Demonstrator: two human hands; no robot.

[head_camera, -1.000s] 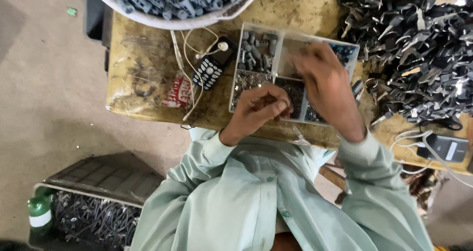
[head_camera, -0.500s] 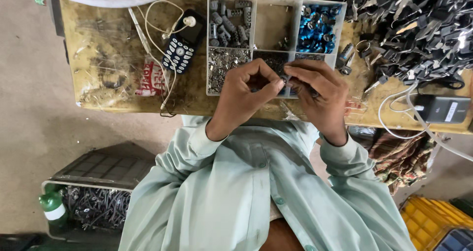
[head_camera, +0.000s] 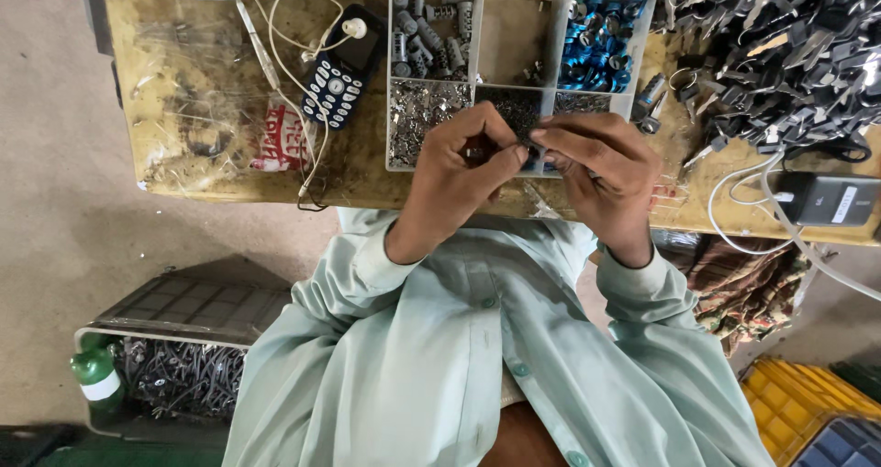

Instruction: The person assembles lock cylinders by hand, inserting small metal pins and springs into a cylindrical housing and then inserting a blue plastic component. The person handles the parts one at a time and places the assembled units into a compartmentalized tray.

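A person in a pale green button-up shirt sits at a worn wooden workbench, both hands raised over its near edge. The left hand and the right hand meet fingertip to fingertip, pinched together on a small dark metal part that is too tiny to make out; it sits between the thumbs and forefingers, just above the front row of a clear plastic compartment tray. Down beside the person, a grey crate of dark metal pieces stands on the floor with a green bottle at its corner, and a yellow crate lies at the opposite side. In the tray, grey cylinders fill one far compartment and blue metal rings another. A dark push-button phone with white earphone cable lies just beside the tray, and a heap of black-headed keys covers the bench's far corner, near a black charger box.
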